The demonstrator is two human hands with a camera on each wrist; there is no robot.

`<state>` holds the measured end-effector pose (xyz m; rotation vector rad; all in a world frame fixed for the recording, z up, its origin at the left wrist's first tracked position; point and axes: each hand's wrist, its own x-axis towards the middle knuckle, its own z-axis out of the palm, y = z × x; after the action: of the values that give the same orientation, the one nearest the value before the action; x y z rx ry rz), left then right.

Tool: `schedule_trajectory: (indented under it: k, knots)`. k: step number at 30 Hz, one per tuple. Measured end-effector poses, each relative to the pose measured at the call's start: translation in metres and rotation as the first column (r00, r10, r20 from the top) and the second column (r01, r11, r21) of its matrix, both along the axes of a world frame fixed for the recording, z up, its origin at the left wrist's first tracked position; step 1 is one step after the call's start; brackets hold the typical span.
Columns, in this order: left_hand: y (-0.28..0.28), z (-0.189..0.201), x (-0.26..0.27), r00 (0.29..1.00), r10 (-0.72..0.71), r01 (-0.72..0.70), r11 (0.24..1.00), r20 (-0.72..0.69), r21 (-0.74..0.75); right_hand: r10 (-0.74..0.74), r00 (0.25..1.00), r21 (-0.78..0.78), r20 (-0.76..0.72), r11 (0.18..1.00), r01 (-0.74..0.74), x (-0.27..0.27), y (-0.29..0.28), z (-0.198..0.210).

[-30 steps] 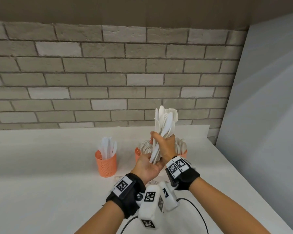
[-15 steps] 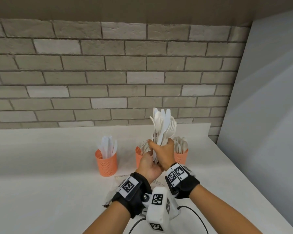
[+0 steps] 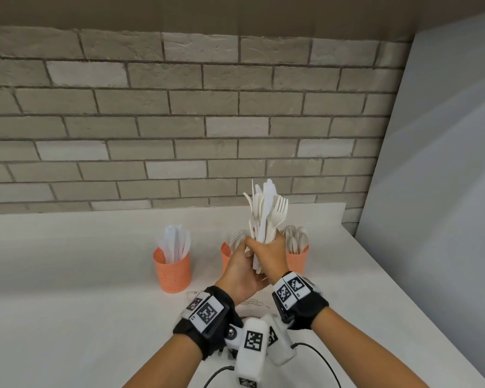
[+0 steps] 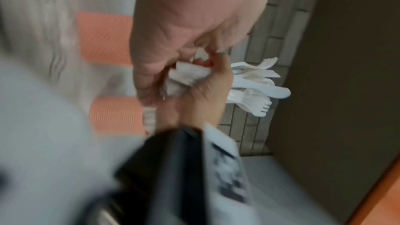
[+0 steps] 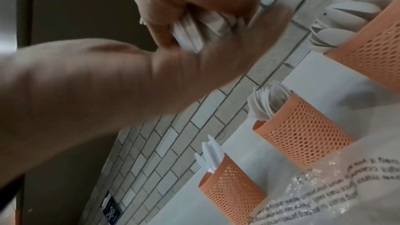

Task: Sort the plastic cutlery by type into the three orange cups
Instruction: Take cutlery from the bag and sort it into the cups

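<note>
Nearest, on the white table (image 3: 67,317), a clear printed plastic bag (image 5: 337,186) lies crumpled under the wrists. Above it the right hand (image 3: 269,254) is clenched round the handles of a mixed bundle of white plastic cutlery (image 3: 266,211), heads up, with forks and serrated knives showing. The left hand (image 3: 240,271) cups the handle ends, fingers curled against them. A sensible way to go on would be to keep the right fist firm while the left pinches one piece near its handle and draws it straight down, so the others do not slide loose. Behind, toward the table's far edge, stand the knife cup (image 3: 172,271), the fork cup (image 3: 226,254) and the spoon cup (image 3: 297,259).
</note>
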<state>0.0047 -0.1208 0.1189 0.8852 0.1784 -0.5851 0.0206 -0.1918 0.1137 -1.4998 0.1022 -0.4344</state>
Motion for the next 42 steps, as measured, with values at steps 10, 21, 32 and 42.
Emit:
schedule_trajectory:
  k: [10, 21, 32, 42]
  knots:
    - [0.035, 0.034, 0.042, 0.699, 0.138, -0.561, 0.714, 0.702, 0.418, 0.107, 0.990, -0.088, -0.088, 0.990, -0.114, -0.005, -0.022, -0.006]
    - [0.022, 0.064, 0.065, 0.667, -0.219, -0.642, 0.316, 0.713, 0.698, 0.137, 0.989, -0.188, -0.050, 0.972, -0.144, -0.006, -0.025, -0.016]
    - [0.010, 0.067, 0.075, 0.701, -0.154, -0.581, 0.442, 0.696, 0.683, 0.123, 0.989, -0.216, -0.079, 0.967, -0.138, -0.008, -0.032, -0.026]
    - [0.020, 0.087, 0.063, 0.538, 0.025, -0.648, 0.652, 0.843, 0.394, -0.027, 0.993, -0.191, -0.117, 0.982, 0.005, -0.002, -0.037, -0.031]
